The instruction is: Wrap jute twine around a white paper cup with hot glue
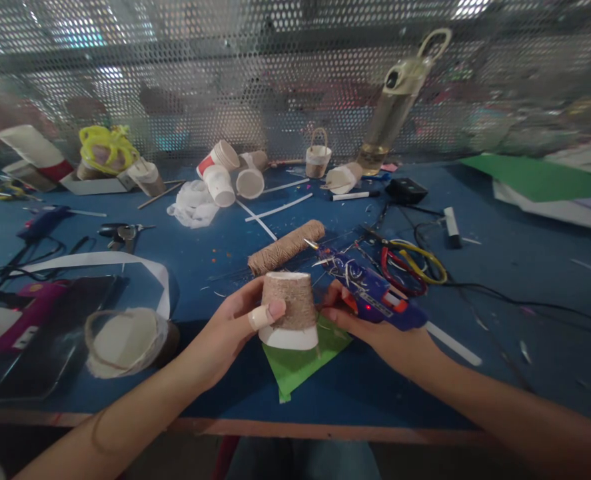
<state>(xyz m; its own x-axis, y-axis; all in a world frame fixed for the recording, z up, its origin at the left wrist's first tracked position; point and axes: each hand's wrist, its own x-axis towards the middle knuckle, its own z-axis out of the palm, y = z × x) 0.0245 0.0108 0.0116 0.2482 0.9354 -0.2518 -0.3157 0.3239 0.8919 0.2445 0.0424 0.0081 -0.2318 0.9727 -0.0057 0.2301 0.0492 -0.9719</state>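
My left hand (248,313) is closed round a paper cup (290,337), its thumb pressed on the side. The cup is upside down, with brown twine (295,300) wound about most of its wall and a white band bare at the bottom. A blue hot glue gun (370,287) is in my right hand (360,317), whose fingers curl by the orange trigger. Its nozzle points up and left, past the cup. Whether those fingertips also pinch the twine's end I cannot tell. Under the cup lies a green sheet (298,370); just behind is a roll of twine (288,247).
Scissors (410,267) and a black cable (515,297) lie right of the glue gun. A phone (58,333) and a small basket cup (125,340) are at left. Several cups and a water bottle (392,107) stand farther back, before a perforated metal screen (175,73).
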